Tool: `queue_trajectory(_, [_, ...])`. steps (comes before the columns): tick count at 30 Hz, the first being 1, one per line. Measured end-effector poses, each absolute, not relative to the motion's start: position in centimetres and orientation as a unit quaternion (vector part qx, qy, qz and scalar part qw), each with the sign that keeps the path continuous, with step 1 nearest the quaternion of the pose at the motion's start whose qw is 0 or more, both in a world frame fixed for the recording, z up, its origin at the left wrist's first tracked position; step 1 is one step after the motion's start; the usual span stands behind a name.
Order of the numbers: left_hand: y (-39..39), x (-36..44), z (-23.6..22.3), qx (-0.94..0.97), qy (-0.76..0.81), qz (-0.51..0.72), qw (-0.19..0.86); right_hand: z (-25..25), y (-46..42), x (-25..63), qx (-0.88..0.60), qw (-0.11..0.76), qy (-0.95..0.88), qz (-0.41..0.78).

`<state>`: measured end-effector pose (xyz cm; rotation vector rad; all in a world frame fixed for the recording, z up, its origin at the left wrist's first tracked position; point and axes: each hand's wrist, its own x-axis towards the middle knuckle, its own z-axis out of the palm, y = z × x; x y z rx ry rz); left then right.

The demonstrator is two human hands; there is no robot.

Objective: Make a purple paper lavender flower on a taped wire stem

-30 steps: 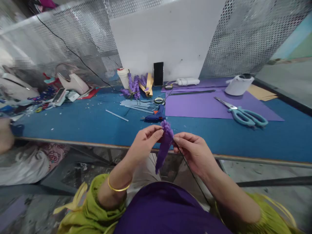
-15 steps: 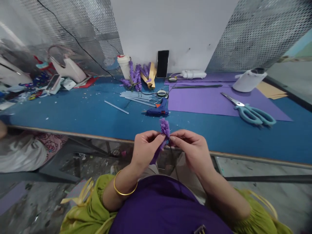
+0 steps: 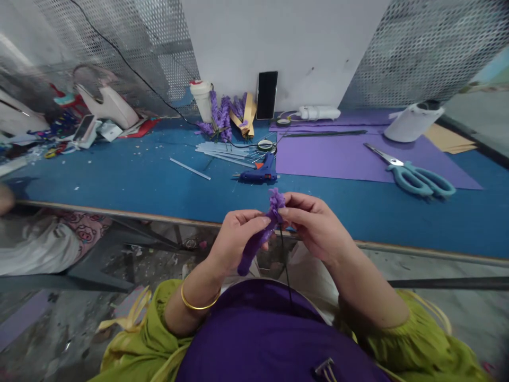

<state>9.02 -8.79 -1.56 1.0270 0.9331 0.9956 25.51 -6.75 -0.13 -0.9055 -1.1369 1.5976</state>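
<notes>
A purple paper flower (image 3: 277,200) on a thin dark stem (image 3: 287,270) is held between my hands, just in front of the table's edge. My left hand (image 3: 237,234) pinches a purple paper strip (image 3: 251,252) close to where it meets the flower; its loose end hangs down to the left. With thumb and forefinger, my right hand (image 3: 316,223) grips the flower's base. The stem runs down from there toward my lap. Beyond the flower, a blue glue gun (image 3: 258,174) lies on the table.
Clear glue sticks (image 3: 222,151) lie behind the glue gun. Teal-handled scissors (image 3: 413,175) rest on purple paper (image 3: 326,159) at right. Finished purple flowers (image 3: 220,116) lean by a white cup (image 3: 202,101). A phone (image 3: 266,95) stands against the board. Another person's hand (image 3: 5,199) shows at far left.
The flower has moved slightly right and turned, and my right hand has risen around its base. More of the strip and the stem now shows below. The view has tilted a little.
</notes>
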Motion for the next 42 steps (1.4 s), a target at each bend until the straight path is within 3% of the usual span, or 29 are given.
queue_trajectory(12, [-9.1, 9.0, -0.8, 0.501, 0.463, 0.469, 0.561, 0.4, -5.7, 25.2, -0.34, 0.453, -0.489, 0.664])
queue_trajectory(21, [-9.6, 9.4, 0.2, 0.657, 0.517, 0.447, 0.319, 0.2, -6.2, 24.5, -0.411, 0.502, -0.504, 0.57])
queue_trajectory(27, [-9.5, 9.9, -0.2, 0.681, 0.541, 0.442, 0.221, -0.1, -6.6, 23.6, -0.468, 0.522, -0.55, 0.454])
queue_trajectory(37, [-9.2, 10.0, -0.4, 0.673, 0.543, 0.449, 0.225, -0.1, -7.1, 23.0, -0.496, 0.535, -0.592, 0.342])
queue_trajectory(42, [-9.1, 9.9, -0.5, 0.662, 0.535, 0.462, 0.25, -0.3, -6.8, 23.9, -0.462, 0.522, -0.575, 0.427])
